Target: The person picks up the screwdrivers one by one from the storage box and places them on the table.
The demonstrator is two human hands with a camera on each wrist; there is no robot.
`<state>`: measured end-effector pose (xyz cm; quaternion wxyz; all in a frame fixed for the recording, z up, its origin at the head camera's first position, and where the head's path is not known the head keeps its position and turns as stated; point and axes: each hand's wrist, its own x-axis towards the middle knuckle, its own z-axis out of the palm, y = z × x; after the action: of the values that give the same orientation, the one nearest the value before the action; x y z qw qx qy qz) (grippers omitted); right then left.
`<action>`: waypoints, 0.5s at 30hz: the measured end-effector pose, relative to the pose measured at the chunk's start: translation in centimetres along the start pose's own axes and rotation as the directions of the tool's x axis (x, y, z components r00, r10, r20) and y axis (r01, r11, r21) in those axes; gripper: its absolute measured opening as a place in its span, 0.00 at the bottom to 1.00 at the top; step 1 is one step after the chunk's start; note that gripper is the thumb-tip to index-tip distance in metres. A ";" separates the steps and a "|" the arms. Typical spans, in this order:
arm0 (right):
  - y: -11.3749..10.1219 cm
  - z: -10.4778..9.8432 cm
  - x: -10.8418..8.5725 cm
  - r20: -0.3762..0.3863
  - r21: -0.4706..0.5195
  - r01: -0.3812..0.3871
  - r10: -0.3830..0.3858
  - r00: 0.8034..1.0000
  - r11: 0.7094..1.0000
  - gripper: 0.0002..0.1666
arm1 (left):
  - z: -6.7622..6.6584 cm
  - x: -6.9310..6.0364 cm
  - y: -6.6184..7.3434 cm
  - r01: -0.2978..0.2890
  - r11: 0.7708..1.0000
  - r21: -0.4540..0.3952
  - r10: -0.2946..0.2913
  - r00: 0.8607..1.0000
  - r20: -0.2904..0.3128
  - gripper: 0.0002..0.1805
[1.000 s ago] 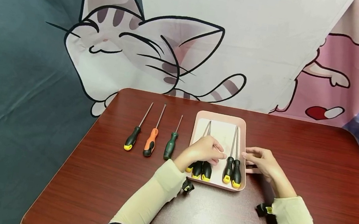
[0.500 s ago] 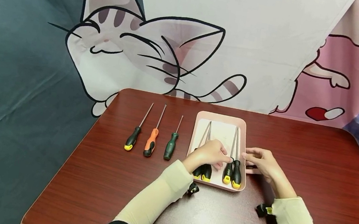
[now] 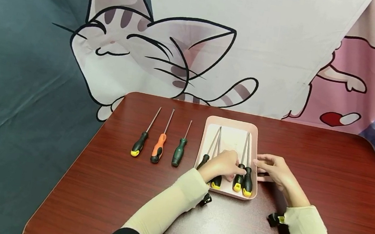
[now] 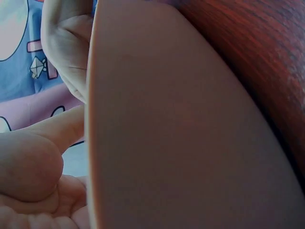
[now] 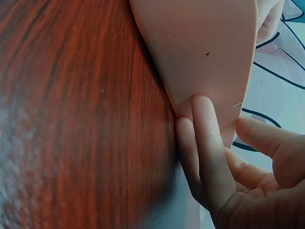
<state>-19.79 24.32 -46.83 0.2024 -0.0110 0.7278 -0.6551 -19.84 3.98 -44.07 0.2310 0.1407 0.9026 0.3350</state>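
Head: left hand [image 3: 224, 164] at yellow-tipped black-handled, steel-shafted screwdriver [image 3: 238, 182] in pink rectangular tray [image 3: 232, 122]; grip unclear. Probably rigid, handle-heavy; take by handle. Left wrist: tray wall hides grip. Right wrist: right hand [image 5: 248, 198], fingers extended, touching tray wall.

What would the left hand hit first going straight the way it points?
Probably the nearer screwdriver of the pair on the right side of the tray; the left hand overlaps it in the head view, but contact is unclear.
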 end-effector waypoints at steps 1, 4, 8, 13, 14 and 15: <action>0.0 0.0 0.0 0.000 -0.002 0.000 0.000 1.000 1.000 0.33 | 0.1 0.1 0.1 0.003 1.000 0.015 -0.003 1.000 -0.003 0.24; -0.1 0.0 0.0 -0.002 -0.006 -0.001 0.001 1.000 1.000 0.33 | 0.4 0.2 0.2 0.013 0.998 0.057 -0.012 1.000 -0.022 0.20; -0.1 0.0 0.0 -0.004 -0.005 -0.005 0.005 1.000 1.000 0.33 | 0.7 0.4 0.6 0.028 0.995 0.097 -0.023 0.998 -0.050 0.17; -0.2 0.1 0.0 -0.001 -0.008 -0.004 0.004 1.000 1.000 0.33 | 1.0 0.5 0.9 0.069 0.989 0.130 -0.060 0.995 -0.077 0.16; -0.2 0.1 0.0 -0.001 -0.009 -0.004 0.004 1.000 1.000 0.33 | 1.1 0.5 1.0 0.076 0.988 0.133 -0.065 0.995 -0.080 0.16; -0.2 0.1 0.0 -0.002 -0.011 -0.003 0.003 1.000 1.000 0.32 | 1.2 0.6 1.0 0.084 0.987 0.136 -0.072 0.994 -0.085 0.16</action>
<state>-19.80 24.24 -46.66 0.2029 -0.0104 0.7315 -0.6509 -19.63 5.55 -44.37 0.1974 0.1076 0.9370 0.2673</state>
